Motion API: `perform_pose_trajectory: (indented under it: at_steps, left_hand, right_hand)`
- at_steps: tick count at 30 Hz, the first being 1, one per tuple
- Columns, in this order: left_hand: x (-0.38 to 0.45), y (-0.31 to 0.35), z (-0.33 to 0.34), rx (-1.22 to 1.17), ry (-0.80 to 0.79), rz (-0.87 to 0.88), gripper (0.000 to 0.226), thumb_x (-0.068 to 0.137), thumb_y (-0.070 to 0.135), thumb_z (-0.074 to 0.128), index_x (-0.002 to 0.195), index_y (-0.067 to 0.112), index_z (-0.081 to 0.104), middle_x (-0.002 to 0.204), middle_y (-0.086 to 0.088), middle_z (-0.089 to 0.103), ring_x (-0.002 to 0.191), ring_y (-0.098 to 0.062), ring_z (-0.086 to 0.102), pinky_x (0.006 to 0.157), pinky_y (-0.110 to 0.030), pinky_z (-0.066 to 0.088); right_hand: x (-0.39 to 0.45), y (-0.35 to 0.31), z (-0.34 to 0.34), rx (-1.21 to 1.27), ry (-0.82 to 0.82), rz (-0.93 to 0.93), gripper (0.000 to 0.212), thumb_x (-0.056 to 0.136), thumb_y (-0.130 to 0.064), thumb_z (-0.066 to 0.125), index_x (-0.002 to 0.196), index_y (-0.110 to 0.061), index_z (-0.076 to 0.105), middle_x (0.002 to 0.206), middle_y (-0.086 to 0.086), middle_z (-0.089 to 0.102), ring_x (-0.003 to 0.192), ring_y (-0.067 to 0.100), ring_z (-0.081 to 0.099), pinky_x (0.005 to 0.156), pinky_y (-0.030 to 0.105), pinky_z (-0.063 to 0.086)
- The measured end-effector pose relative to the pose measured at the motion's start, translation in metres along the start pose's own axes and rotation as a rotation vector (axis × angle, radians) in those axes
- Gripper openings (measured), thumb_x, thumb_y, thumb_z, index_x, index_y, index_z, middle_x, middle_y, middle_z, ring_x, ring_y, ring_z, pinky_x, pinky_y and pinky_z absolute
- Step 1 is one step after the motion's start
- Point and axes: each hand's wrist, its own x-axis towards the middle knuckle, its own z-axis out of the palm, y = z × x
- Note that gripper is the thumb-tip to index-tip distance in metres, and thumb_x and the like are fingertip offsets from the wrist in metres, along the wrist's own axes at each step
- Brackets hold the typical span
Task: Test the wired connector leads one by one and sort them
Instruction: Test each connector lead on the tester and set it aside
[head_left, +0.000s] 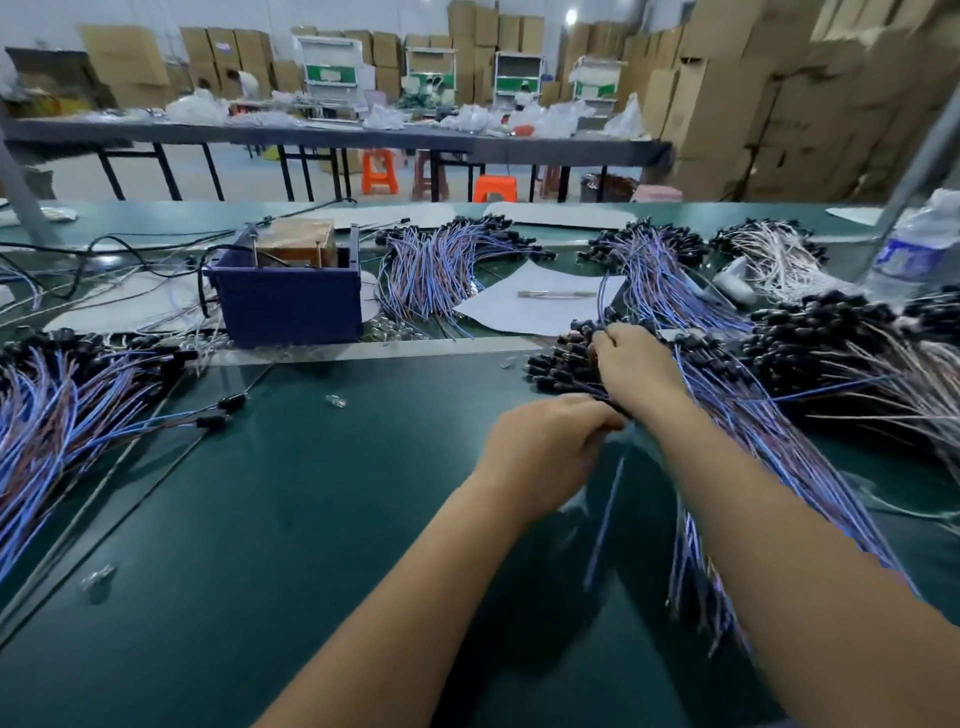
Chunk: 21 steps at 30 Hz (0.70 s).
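Plainly light, limp stuff: leads (737, 415) of thin blue and purple wire, each ending in a small black connector (563, 364). Heaped on the right of the green worktop (311, 493), connector ends toward the middle, wire tails trailing toward the near edge. Likely to snag on neighbours and drag several along if pulled by the wire. Best taken at the hard black connector, the one stiff part, then drawn out lengthwise so the tail slips free of the heap. Not fragile in the wire, by the look of it, though small enough to slip from a loose pinch.

Right hand (636, 366) reaching forward over the heap, knuckles up, fingers curled down among the connectors, seemingly pinching at one or a few; exact contact hidden. Left hand (545, 441) just beside it and nearer, fingers bent, thumb side toward the right wrist, apparently gripping dark leads at its fingertips. Both forearms stretched out from the lower edge, converging on the heap. Blue box (285, 301) well apart to the left.
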Motion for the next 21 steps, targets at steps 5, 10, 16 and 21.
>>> perform_pose_trajectory:
  at_steps: [5,10,16,21]
  left_hand:
    - [-0.001,0.001,0.031,0.004,-0.139,-0.018,0.026,0.093,0.011,0.053,0.111,0.019,0.071,0.111,0.002,0.070,0.101,-0.022,0.062,0.080,-0.029,0.046]
    - [-0.009,-0.017,0.030,-0.107,-0.125,-0.160,0.021,0.089,0.009,0.057,0.101,0.016,0.073,0.100,0.001,0.073,0.093,-0.021,0.065,0.083,-0.030,0.049]
    - [-0.026,-0.051,-0.009,-0.144,-0.020,-0.354,0.023,0.085,0.013,0.056,0.097,0.025,0.072,0.088,0.008,0.073,0.083,-0.014,0.066,0.081,-0.037,0.053]
    - [-0.054,-0.095,-0.068,0.034,0.168,-0.543,0.025,0.087,0.015,0.053,0.101,0.026,0.070,0.089,0.005,0.072,0.085,-0.018,0.065,0.077,-0.035,0.053]
  right_hand:
    - [-0.001,0.046,-0.034,-0.321,0.025,0.100,0.024,0.103,-0.029,0.036,0.096,-0.013,0.053,0.090,0.008,0.052,0.080,0.031,0.051,0.067,0.035,0.037]
    - [-0.012,0.048,-0.026,-0.482,0.092,0.114,0.039,0.097,-0.028,0.044,0.130,-0.009,0.048,0.134,0.022,0.044,0.121,0.038,0.040,0.097,0.044,0.038]
    - [-0.023,-0.022,0.024,-0.287,0.185,-0.150,0.037,0.092,-0.023,0.049,0.127,-0.013,0.049,0.124,0.015,0.044,0.116,0.032,0.036,0.099,0.042,0.032]
    - [-0.042,-0.104,0.088,-0.101,0.085,-0.321,0.040,0.092,-0.026,0.053,0.130,-0.015,0.051,0.125,0.013,0.047,0.117,0.031,0.039,0.098,0.037,0.031]
